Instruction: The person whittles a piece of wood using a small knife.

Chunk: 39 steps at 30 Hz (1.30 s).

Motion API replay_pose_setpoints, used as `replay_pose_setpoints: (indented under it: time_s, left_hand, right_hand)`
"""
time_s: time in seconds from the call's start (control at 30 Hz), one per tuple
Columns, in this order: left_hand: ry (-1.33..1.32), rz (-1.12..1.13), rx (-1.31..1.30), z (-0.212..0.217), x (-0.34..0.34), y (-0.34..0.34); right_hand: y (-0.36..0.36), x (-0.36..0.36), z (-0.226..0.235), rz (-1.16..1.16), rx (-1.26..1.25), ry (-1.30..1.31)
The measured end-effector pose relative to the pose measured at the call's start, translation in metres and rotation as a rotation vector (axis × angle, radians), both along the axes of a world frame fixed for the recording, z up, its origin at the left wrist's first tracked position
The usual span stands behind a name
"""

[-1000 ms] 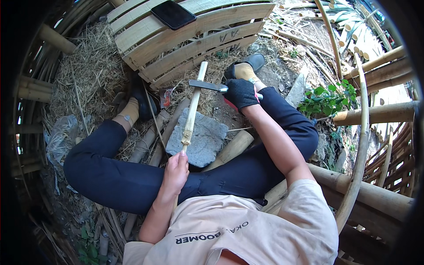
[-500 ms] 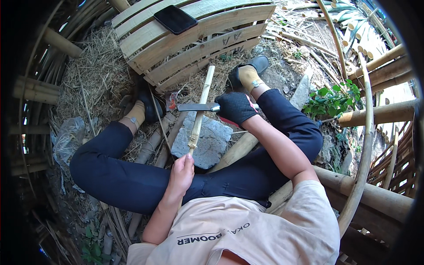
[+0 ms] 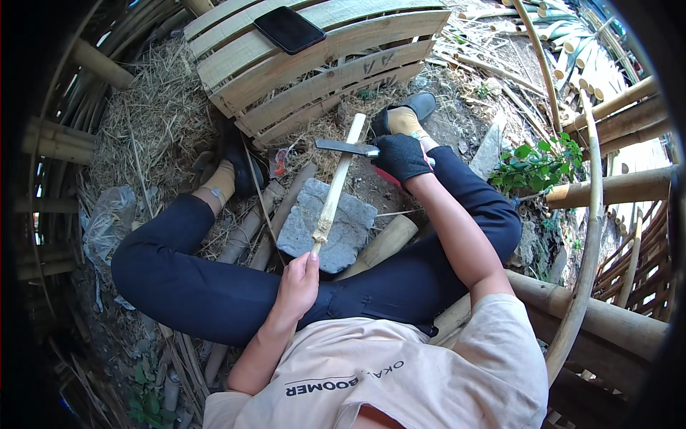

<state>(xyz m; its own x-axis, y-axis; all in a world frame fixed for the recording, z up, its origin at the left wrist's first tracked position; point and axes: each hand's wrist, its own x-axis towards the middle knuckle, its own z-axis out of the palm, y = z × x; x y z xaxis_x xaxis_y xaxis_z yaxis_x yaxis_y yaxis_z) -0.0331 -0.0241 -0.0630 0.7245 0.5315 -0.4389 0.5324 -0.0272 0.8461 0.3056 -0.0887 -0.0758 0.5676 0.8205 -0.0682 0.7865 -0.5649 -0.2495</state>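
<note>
My bare left hand (image 3: 299, 287) grips the near end of a pale bamboo stick (image 3: 336, 191). The stick has a rough, knotty lump close to my fingers and slants away from me, tipping slightly right. My right hand (image 3: 401, 159), in a black glove with red trim, is closed around the handle of a knife (image 3: 339, 146). Its flat metal blade lies across the stick near the far end; its handle is mostly hidden in the glove. Below the stick sits a grey stone block (image 3: 300, 223) on the ground between my legs.
A slatted wooden crate (image 3: 329, 61) stands ahead, with a black phone (image 3: 289, 30) on top. Thick bamboo poles (image 3: 389, 244) lie beside the stone. Clear plastic (image 3: 111, 218) is at left, a leafy plant (image 3: 539, 168) at right. Bamboo rails (image 3: 614, 186) edge the right side.
My right hand and the knife have moved away from me and rightward, bringing the blade nearer the stick's far end. The stick's far end has swung right; my left hand has shifted slightly right.
</note>
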Motion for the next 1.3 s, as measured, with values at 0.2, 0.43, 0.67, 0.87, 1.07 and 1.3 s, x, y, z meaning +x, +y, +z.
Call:
replay_pose_setpoints:
  time_s: [0.2, 0.43, 0.67, 0.87, 1.07, 1.3]
  left_hand:
    - [-0.044, 0.014, -0.146, 0.008, -0.002, -0.004]
    - [-0.059, 0.105, -0.41, 0.022, 0.011, -0.005]
    - [-0.073, 0.118, -0.56, 0.023, 0.007, -0.001]
    - [-0.083, 0.108, -0.483, 0.021, 0.007, -0.004]
    - [-0.112, 0.058, -0.407, 0.021, 0.003, -0.004]
    - [-0.098, 0.05, -0.269, 0.018, 0.0, -0.003]
  right_hand:
    - [-0.017, 0.054, 0.0, -0.345, -0.058, -0.056]
    - [-0.041, 0.053, 0.009, -0.409, 0.165, 0.042]
    - [-0.031, 0.009, 0.033, -0.155, 0.183, 0.153]
    - [-0.018, -0.002, 0.012, 0.018, 0.057, 0.141]
    - [-0.013, 0.011, 0.0, -0.024, 0.068, 0.108]
    - [-0.007, 0.022, -0.009, -0.005, 0.085, 0.028]
